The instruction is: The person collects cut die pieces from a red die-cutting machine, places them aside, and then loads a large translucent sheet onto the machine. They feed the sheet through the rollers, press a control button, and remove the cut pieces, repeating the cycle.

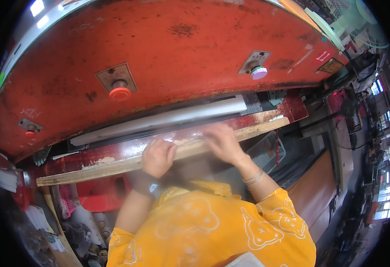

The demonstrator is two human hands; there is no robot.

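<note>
Two bare hands are working at a long pale wooden strip (114, 167) lying along the front ledge of a big worn red metal machine (168, 49). The left hand (158, 156) is resting curled on the strip, its grip closed loosely over the edge. The right hand (224, 141), blurred, is lying flat with fingers apart on the strip. Above, a red round push button (120, 93) is sitting under a square grey label plate (116, 75); to the right, a white-and-green button (259, 72) under another grey plate (254, 60).

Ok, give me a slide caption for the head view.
Both hands, left hand and right hand, rest on the wooden ledge of a red press.
</note>
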